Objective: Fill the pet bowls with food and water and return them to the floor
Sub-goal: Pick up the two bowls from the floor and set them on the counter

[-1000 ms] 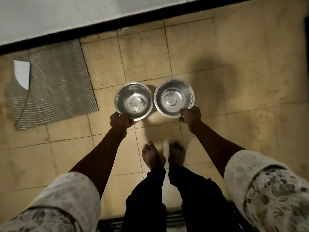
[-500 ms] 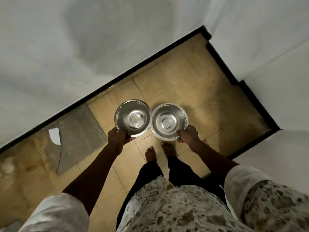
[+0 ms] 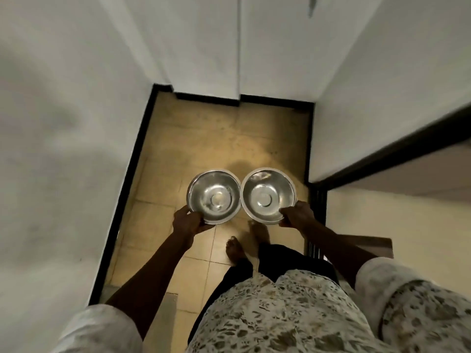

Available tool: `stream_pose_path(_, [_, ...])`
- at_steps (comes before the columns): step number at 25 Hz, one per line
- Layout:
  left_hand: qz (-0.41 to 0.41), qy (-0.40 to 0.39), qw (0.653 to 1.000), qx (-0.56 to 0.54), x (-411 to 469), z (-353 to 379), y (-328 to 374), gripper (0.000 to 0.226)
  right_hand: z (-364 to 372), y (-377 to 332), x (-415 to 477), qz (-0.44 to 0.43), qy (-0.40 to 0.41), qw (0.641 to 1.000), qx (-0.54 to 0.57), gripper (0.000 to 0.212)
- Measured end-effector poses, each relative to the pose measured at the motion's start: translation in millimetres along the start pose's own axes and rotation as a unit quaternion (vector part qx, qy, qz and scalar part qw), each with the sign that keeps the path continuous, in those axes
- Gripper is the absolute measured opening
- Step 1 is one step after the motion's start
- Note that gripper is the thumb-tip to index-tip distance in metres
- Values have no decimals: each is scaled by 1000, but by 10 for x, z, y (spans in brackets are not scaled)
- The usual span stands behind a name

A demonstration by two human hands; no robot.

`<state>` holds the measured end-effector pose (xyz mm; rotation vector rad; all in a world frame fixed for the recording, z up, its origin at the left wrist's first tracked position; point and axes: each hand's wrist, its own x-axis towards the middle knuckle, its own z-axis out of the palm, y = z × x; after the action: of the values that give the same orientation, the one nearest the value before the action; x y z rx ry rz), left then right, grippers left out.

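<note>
My left hand (image 3: 187, 221) pinched one round shiny steel bowl (image 3: 214, 197) by its rim, my right hand (image 3: 298, 216) the other bowl (image 3: 267, 196); light, likely slippery.

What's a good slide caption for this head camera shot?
Left hand and right hand hold the left bowl and right bowl side by side above the tiled floor.

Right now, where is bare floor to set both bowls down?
Bare tiled floor lies ahead of the left bowl and right bowl, bordered by left skirting, far skirting and right wall corner. Crowded: feet beneath, door track at right.
</note>
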<state>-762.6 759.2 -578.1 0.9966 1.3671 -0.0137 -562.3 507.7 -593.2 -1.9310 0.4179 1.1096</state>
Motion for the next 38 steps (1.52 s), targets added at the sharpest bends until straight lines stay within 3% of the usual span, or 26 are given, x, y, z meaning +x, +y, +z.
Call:
stream_pose_path(5, [22, -98, 984, 146, -96, 735, 114, 46, -670, 609, -364, 13, 81, 988, 132, 22])
stream_pose_path(8, [36, -145, 963, 224, -240, 1227, 61, 52, -983, 1066, -603, 15, 130, 974, 185, 31])
stream_pose_path(12, [61, -179, 928, 322, -567, 1938, -202, 56, -1341, 1629, -1068, 28, 209, 944, 253, 11])
stream_pose_path(14, [71, -205, 909, 356, -777, 2263, -372, 57, -1510, 1935, -1275, 42, 245, 918, 308, 12])
stream_pose_path(18, [90, -251, 874, 406, -1108, 2936, -630, 55, -1883, 2575, -1378, 70, 278, 891, 353, 19])
stream_pose_path(21, [97, -280, 846, 444, -1388, 3456, -821, 51, -2191, 2929, -1358, 88, 289, 853, 426, 9])
stream_pose_path(30, [137, -360, 763, 520, -2009, 5327, -1065, 34, -3486, 3068, -1391, 124, 370, 767, 510, 6])
stream_pose_path(32, [139, -363, 758, 524, -2158, 5659, -1114, 34, -3766, 3115, -1338, 133, 375, 752, 526, 17])
stream_pose_path(35, [132, -370, 755, 525, -2326, 6133, -1281, 40, -4230, 3246, -1260, 125, 380, 740, 540, 16])
stream_pose_path(38, [135, -359, 757, 529, -2495, 6607, -1497, 39, -4750, 3458, -1142, 137, 382, 756, 513, 12])
